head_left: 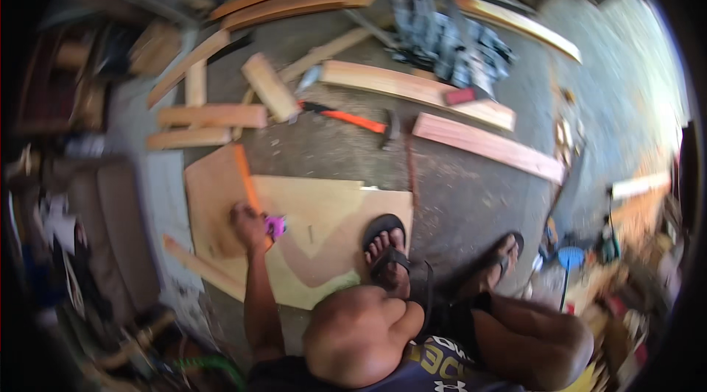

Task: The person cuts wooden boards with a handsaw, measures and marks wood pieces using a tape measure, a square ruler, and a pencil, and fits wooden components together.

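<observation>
one hand in view: the left hand (249, 224), fingers curled down at the edge of the plywood sheet (324, 226), closed round or beside a small pink object (275, 226). we cannot tell whether it truly grips that object or only rests against it. right hand not visible.

position: sheet lies flat on the concrete floor (456, 193), at about 11 o'clock from our knee (357, 333). our sandalled foot (386, 252) stands on its 3 o'clock edge, pinning it.

orientation: the sheet's long axis runs roughly 9 to 3 o'clock. an orange-toned board (217, 204) lies over its 9 o'clock end, long axis 12 to 6. the pink object is too small and blurred to give a heading.

risks, as we judge them: the sheet could slide or pivot if the foot lifts, since nothing else pins it. fingers sit right at the board edge, so pinching is possible. an orange-handled hammer (353, 121) and loose planks (486, 145) at 12 o'clock crowd the floor; tripping hazard.
</observation>
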{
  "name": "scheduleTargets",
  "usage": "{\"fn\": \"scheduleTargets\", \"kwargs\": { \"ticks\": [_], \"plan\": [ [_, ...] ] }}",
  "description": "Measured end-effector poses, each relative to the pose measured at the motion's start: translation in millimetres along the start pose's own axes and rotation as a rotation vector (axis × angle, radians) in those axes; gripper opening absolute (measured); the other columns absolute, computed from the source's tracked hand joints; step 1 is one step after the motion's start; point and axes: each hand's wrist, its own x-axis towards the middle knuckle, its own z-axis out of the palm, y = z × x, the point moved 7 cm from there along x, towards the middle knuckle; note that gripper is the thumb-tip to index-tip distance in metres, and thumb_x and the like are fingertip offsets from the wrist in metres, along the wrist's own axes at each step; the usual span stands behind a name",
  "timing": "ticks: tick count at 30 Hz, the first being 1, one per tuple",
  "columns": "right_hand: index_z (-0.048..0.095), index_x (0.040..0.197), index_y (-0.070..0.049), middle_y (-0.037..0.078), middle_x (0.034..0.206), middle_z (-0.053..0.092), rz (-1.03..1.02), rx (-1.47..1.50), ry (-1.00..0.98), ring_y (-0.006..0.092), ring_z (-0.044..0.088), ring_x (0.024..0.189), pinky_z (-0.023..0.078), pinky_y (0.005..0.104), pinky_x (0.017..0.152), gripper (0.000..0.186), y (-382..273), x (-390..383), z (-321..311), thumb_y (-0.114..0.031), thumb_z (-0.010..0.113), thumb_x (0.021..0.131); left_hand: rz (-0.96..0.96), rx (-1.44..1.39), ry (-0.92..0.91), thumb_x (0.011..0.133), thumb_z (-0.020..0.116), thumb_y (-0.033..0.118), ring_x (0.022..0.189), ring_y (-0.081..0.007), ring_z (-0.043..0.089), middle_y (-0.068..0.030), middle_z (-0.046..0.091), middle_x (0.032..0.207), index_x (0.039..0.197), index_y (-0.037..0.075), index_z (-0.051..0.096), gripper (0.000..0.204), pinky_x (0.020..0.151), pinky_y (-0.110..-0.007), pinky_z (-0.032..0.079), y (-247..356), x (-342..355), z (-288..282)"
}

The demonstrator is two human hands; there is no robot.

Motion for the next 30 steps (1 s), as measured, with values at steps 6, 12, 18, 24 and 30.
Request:
{"fn": "scheduleTargets", "kwargs": {
  "ticks": [6,12,18,24,30],
  "plan": [
    [0.064,0.106,-0.003,0.014,0.083,0.066,0.131,0.184,0.267,0.0302,0.068,0.075,0.054,0.0422,0.067,0.023,36.4,-44.9,-34.9,-0.025,0.062,0.098,1.115,0.428,-1.178,0.108,0.043,0.026,0.105,-0.0244,0.066,-0.0151,0.065,0.121,0.133,-0.005,0.050,0.040,0.088,-0.039,0.054,383.8,-256.7,82.7],
    [0.066,0.101,-0.001,0.014,0.073,0.068,0.244,0.194,0.697,0.0301,0.070,0.067,0.055,0.0416,0.062,0.026,78.2,-84.0,-1.4,-0.026,0.063,0.100,1.131,0.431,-1.645,0.108,0.047,0.017,0.122,-0.0263,0.062,-0.0163,0.063,0.133,0.137,-0.002,0.058,0.037,0.105,-0.035,0.046,390.0,-291.2,134.5],
    [0.066,0.104,-0.004,0.018,0.082,0.072,0.508,0.548,1.103,0.0329,0.072,0.073,0.055,0.0422,0.070,0.023,168.5,-136.4,-42.7,-0.025,0.064,0.096,0.912,0.554,-2.199,0.108,0.045,0.020,0.118,-0.0218,0.062,-0.0146,0.064,0.130,0.133,0.003,0.059,0.033,0.102,-0.034,0.047,329.0,-406.4,212.2],
    [0.066,0.112,-0.001,0.022,0.101,0.071,0.584,0.460,1.047,0.0368,0.069,0.098,0.053,0.0459,0.085,0.040,161.8,-93.9,-34.5,-0.035,0.070,0.092,0.597,0.641,-2.421,0.108,0.042,0.022,0.115,-0.0172,0.063,-0.0130,0.064,0.126,0.128,0.008,0.061,0.030,0.099,-0.033,0.048,291.0,-412.8,250.8],
    [0.067,0.104,0.001,0.022,0.099,0.071,0.565,0.172,0.741,0.0313,0.073,0.081,0.057,0.0402,0.067,0.030,249.7,-66.5,-55.5,-0.025,0.065,0.088,0.757,0.327,-2.011,0.108,0.040,0.024,0.111,-0.0127,0.064,-0.0114,0.064,0.122,0.123,0.014,0.062,0.029,0.095,-0.032,0.049,346.8,-288.1,155.8]
  ]
}}
